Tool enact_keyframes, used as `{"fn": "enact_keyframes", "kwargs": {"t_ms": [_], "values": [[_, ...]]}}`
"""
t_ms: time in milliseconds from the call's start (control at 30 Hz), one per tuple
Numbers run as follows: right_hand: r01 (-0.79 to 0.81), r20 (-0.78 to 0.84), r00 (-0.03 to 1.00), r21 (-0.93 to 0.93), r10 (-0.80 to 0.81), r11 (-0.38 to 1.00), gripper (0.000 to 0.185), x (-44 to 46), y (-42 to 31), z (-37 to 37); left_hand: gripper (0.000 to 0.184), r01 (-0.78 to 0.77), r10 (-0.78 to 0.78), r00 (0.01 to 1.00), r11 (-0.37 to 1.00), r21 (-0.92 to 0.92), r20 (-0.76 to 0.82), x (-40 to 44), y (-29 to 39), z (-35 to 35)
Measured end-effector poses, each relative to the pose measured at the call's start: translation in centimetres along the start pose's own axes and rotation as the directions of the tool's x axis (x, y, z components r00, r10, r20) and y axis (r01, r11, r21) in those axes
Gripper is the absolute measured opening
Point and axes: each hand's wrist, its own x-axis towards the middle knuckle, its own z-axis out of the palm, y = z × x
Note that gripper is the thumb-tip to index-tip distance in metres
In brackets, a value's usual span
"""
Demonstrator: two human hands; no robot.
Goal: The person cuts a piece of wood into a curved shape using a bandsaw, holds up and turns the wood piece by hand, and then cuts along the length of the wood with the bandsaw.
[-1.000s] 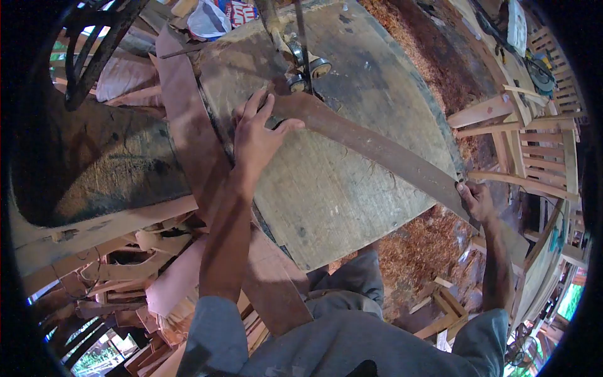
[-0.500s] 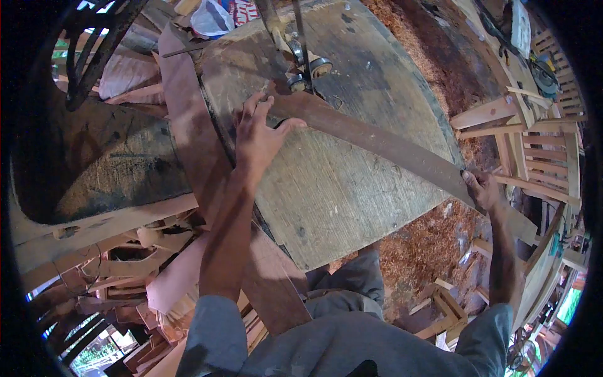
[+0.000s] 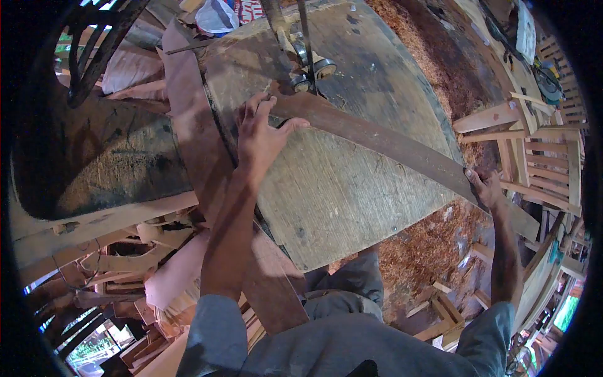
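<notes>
A long brown wooden board lies slantwise across a worn wooden saw table. A narrow upright blade with round guide rollers meets the board near its far left end. My left hand is at that end, its fingers curled at the corner and its thumb stretched along the near edge, just short of the blade. At the other end, past the table's right edge, my right hand grips the board, thumb on top. The fingers beneath the board are hidden.
A reddish plank runs along the table's left side, beside a dark machine panel. Sawdust covers the floor. Slatted wooden frames and an angle grinder are at right. Offcuts lie below.
The view has shifted slightly, so the table and blade appear a little further right. Both hands keep their places on the board, and any movement of it past the blade is very small.
</notes>
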Motion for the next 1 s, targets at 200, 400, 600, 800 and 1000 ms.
{"fn": "enact_keyframes", "kwargs": {"t_ms": [200, 400, 600, 800, 1000], "values": [[-0.060, -0.028, 0.998, 0.016, 0.060, 0.998, 0.066, 0.4, -0.1, -0.1, 0.078, -0.009, 0.009, 1.000, 1.000, -0.007, -0.003, 0.0, 0.0, 0.0], [0.000, -0.007, 1.000, 0.001, 0.000, 1.000, 0.068, 1.6, 0.5, -0.5, 0.077, -0.042, 0.042, 0.999, 0.999, 0.012, -0.014, 0.0, -0.1, 0.2], [-0.002, -0.016, 1.000, -0.001, 0.002, 1.000, 0.071, 2.2, 0.4, -0.9, 0.077, -0.072, 0.072, 0.996, 0.997, -0.002, -0.048, 0.1, -0.2, 0.4], [0.025, -0.020, 0.999, -0.061, -0.026, 0.998, 0.073, 2.7, 0.5, -1.2, 0.074, -0.063, 0.062, 0.997, 0.998, -0.017, -0.053, 0.1, -0.1, 0.2], [0.019, -0.011, 1.000, -0.044, -0.019, 0.999, 0.073, 2.9, 0.6, -1.1, 0.073, -0.045, 0.045, 0.998, 0.999, -0.007, -0.052, 0.2, 0.2, 0.1]]}}
